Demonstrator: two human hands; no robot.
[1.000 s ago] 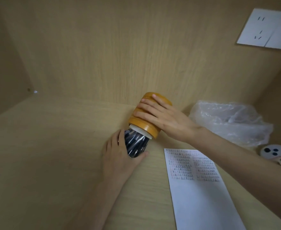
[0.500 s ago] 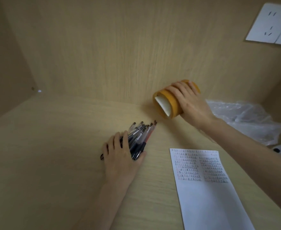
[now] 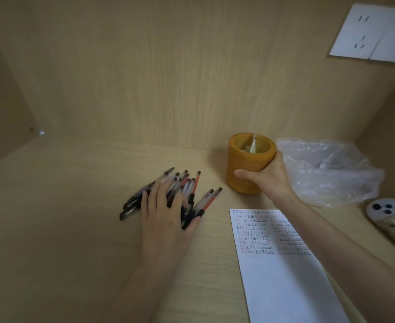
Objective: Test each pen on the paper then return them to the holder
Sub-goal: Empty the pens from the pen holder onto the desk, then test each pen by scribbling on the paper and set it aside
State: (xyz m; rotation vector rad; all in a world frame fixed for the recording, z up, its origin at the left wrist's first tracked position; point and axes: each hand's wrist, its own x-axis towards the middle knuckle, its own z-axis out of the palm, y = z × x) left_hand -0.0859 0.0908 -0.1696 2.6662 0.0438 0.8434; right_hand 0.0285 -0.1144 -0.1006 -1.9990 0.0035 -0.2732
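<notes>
tipped in the air half a second ago, now upright on the table (image 3: pixel 75 229) near the back wall: orange holder (image 3: pixel 245 169), mouth up, gripped by the right hand (image 3: pixel 271 180), fingers (image 3: pixel 277 157) curled round it. left hand (image 3: pixel 166 217) flat, fingers straight, pressing on the fanned pens (image 3: pixel 187 183) left of the holder. bare table farther left. paper (image 3: pixel 285 276) just right of the pens; crumpled plastic bag (image 3: pixel 327 169) just beside the right hand.

Under my left hand (image 3: pixel 164 220) the pens (image 3: pixel 187 183) look plastic: clear, slightly glossy barrels and dull black grips. The holder (image 3: pixel 245 164) in my right hand (image 3: pixel 268 178) is matt orange and faintly grainy. The worktop (image 3: pixel 52 229) is matt wood grain, the paper (image 3: pixel 285 287) near my right hand smooth and matt.
</notes>
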